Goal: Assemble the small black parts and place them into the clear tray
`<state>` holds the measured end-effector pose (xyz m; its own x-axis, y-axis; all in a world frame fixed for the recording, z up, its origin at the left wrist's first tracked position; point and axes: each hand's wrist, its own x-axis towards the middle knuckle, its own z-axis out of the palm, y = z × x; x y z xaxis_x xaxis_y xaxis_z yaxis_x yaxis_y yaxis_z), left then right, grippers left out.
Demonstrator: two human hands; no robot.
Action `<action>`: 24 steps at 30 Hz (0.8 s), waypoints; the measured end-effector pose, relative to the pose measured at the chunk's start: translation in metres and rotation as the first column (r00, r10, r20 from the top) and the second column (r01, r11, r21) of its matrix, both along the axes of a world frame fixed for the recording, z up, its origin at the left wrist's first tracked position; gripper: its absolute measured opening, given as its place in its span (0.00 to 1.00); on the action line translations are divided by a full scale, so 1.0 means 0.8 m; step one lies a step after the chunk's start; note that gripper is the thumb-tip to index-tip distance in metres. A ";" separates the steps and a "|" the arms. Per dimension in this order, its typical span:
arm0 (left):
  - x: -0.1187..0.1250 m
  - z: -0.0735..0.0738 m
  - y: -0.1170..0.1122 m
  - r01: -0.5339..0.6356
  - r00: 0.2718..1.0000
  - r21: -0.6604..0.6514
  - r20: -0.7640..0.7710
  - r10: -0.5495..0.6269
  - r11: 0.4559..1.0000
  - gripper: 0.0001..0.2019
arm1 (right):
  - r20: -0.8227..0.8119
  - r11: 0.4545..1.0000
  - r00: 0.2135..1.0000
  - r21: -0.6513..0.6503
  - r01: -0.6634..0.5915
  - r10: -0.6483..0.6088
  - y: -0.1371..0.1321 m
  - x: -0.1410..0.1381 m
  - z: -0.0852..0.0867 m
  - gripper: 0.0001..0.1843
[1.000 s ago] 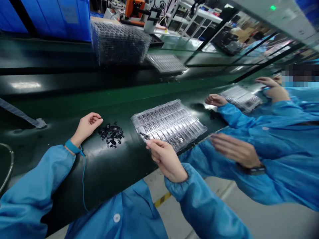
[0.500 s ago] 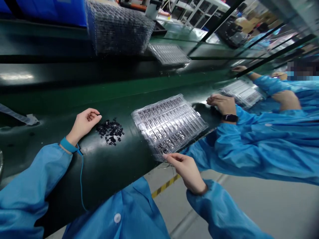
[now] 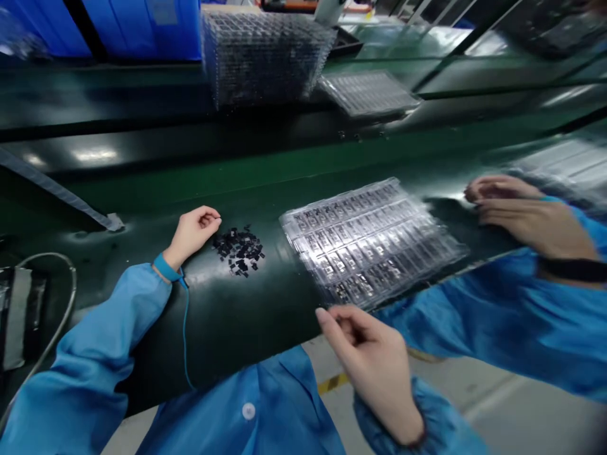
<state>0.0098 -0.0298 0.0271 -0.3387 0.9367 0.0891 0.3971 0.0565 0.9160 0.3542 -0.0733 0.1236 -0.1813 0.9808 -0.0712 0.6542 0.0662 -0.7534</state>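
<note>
My left hand [image 3: 194, 232] is closed, thumb and fingertips pressed together, at the left edge of a loose pile of small black flat pieces [image 3: 239, 251]. What it pinches, if anything, is too small to make out. Right of the pile lies a clear plastic tray [image 3: 372, 243], its rows of pockets holding small metallic parts. By the tray's near corner my right hand [image 3: 370, 357] is bent into a pinch, thumb close to forefinger. Whatever might be between those fingertips cannot be made out. A blue wrist strap [image 3: 165, 268] with a thin cord circles my left wrist.
A co-worker's hands [image 3: 516, 205] are close to the tray's right side; another clear tray [image 3: 569, 161] lies beyond. At the back stand a tall stack of clear trays [image 3: 265, 60], a single tray [image 3: 370, 93] and a blue bin [image 3: 147, 28]. A cable [image 3: 71, 284] curves at left.
The view has swung to the right and shifted everything in it. My right hand has drawn slightly back from the tray's near corner. My left hand stays beside the black pile.
</note>
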 end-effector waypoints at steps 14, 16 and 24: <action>0.017 0.009 -0.004 0.195 0.831 -0.133 -0.504 -0.236 0.972 0.12 | 0.334 0.975 0.938 0.159 -0.159 0.098 0.137 -0.175 -0.092 0.13; 0.016 0.008 -0.004 0.196 0.836 -0.128 -0.496 -0.234 0.972 0.11 | 0.341 0.960 0.921 0.131 -0.247 0.190 0.151 -0.181 -0.092 0.13; 0.013 0.003 -0.003 0.196 0.846 -0.119 -0.481 -0.229 0.973 0.10 | 0.435 0.890 0.820 0.085 -0.448 0.372 0.162 -0.192 -0.093 0.08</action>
<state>0.0204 -0.0325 0.0295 -0.0588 0.9899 0.1291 0.8007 -0.0305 0.5983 0.2003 0.0563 0.0491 -0.5632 0.8242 -0.0596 0.7748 0.5017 -0.3847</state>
